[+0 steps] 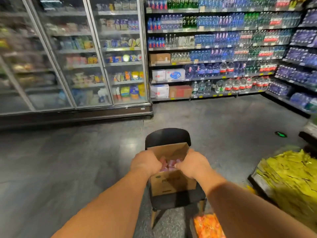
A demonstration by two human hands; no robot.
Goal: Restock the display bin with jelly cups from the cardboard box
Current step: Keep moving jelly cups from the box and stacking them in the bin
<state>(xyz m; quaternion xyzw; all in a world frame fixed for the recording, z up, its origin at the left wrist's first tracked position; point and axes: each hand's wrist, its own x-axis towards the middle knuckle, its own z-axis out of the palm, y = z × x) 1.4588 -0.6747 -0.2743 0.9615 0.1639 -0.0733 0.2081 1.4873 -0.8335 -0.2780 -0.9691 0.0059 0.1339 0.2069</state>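
Both our hands are down in the open brown cardboard box (pixel 173 183) on the black chair (pixel 167 137): our left hand (pixel 145 163) and right hand (pixel 193 163) curl around the pink jelly cups (pixel 169 164), apparently scooping a handful. Next we judge we must lift them clear and swing right toward the display bin of yellow packets (pixel 289 176), minding the box's raised flap; orange packets (pixel 208 225) lie just below.
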